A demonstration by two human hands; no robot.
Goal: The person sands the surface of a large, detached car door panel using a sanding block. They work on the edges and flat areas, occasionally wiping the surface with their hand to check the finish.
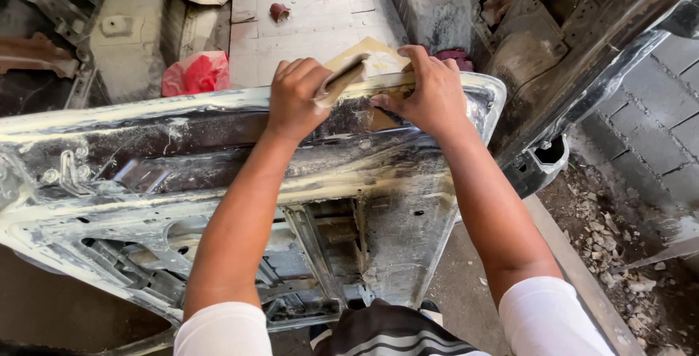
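Both arms are bare from the hands up past the elbows, where short white sleeves begin. The left sleeve (222, 329) and right sleeve (550, 319) are plain, smooth fabric with no print, each ending in a soft rounded hem. Between them, at the lower edge of the view, a dark garment (389, 330) with curved light-grey and white stripes covers the body. The left hand (297, 97) and right hand (431, 92) wear no gloves, rings or watch.

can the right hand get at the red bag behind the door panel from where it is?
Probably not easily. The right hand presses on the door panel's top edge; the red bag lies beyond that edge, past the left hand, which blocks the direct line.
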